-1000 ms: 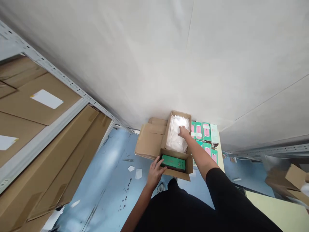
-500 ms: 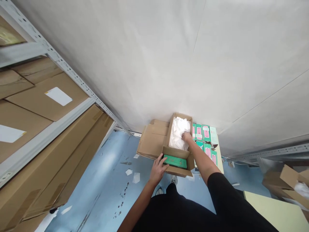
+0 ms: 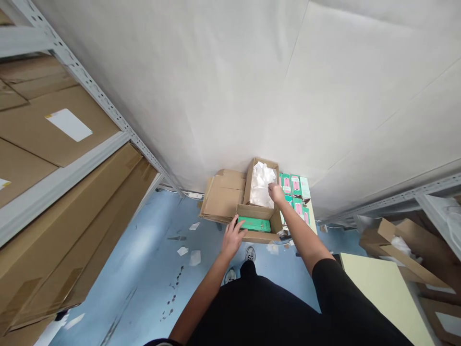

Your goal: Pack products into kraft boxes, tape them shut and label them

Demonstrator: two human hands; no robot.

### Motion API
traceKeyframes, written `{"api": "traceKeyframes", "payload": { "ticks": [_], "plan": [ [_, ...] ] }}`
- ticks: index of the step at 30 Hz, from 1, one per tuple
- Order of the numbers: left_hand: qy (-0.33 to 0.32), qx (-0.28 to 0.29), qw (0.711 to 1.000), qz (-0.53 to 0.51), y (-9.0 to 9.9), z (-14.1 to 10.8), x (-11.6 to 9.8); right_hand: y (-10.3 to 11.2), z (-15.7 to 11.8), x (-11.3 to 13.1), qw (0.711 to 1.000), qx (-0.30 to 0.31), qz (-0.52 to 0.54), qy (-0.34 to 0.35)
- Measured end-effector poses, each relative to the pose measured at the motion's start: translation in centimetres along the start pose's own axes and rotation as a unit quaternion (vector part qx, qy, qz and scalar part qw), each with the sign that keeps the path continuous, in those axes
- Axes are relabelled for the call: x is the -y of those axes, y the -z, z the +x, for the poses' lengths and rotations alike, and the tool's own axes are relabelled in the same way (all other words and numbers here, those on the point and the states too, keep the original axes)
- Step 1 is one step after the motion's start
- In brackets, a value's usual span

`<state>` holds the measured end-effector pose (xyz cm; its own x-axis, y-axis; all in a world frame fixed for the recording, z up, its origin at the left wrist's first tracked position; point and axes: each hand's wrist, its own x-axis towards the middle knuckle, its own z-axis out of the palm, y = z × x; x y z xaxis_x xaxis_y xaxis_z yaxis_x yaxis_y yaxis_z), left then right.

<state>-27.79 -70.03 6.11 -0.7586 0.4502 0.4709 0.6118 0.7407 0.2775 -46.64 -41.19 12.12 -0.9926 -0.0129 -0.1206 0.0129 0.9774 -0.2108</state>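
Observation:
A small open cardboard box [image 3: 264, 237] holds a green box [image 3: 255, 224] lying flat inside. My left hand [image 3: 232, 236] rests at its left front corner, fingers spread over the edge near the green box's end. Directly behind stands a second open cardboard box [image 3: 248, 185], filled with crumpled white paper [image 3: 262, 177]. My right hand [image 3: 276, 193] is closed at the right side of that paper, pinching its edge; the fingertips are partly hidden. Several green-and-pink boxes [image 3: 298, 205] stand in rows to the right, partly behind my right forearm.
Flattened cardboard [image 3: 221, 194] lies left of the boxes. A shelf rack [image 3: 86, 156] with large cartons fills the left. At right are a pale yellow tabletop [image 3: 378, 293] and open cartons [image 3: 406, 240]. Paper scraps lie on the blue floor [image 3: 158, 250], and a pale wall [image 3: 230, 96] rises behind.
The view has shifted, so the boxes appear slightly further left and higher. My right hand has moved from the middle of the white paper towards the box's right side. My left hand stays at the corner.

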Motion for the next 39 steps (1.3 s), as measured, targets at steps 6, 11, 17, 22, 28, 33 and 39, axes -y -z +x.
{"api": "traceKeyframes", "payload": {
  "ticks": [6,11,17,22,28,33,39],
  "plan": [
    [0.013,-0.013,0.999,-0.043,0.2,-1.2,-0.5,1.4,-6.2,0.9,0.979,-0.163,0.120,0.038],
    [0.016,-0.021,0.998,-0.061,0.0,-2.1,-1.0,1.7,-13.2,1.4,0.947,-0.263,0.185,0.022],
    [-0.001,-0.010,0.998,-0.066,-0.1,-1.6,-2.2,1.6,-21.4,2.1,0.931,-0.284,0.228,0.012],
    [-0.027,0.000,0.998,-0.059,-0.8,-0.2,-5.2,0.5,-24.5,0.1,0.974,-0.089,0.206,0.030],
    [-0.099,0.036,0.990,-0.091,-3.1,1.7,-12.3,1.0,-29.2,-7.0,0.979,0.082,0.181,-0.040],
    [-0.158,0.001,0.983,-0.089,-5.9,3.5,-20.8,2.3,-37.1,-14.7,0.960,-0.078,0.265,-0.043],
    [-0.258,-0.005,0.956,-0.142,-10.3,5.6,-31.6,2.6,-47.5,-22.0,0.896,-0.333,0.267,-0.125]
  ]
}}
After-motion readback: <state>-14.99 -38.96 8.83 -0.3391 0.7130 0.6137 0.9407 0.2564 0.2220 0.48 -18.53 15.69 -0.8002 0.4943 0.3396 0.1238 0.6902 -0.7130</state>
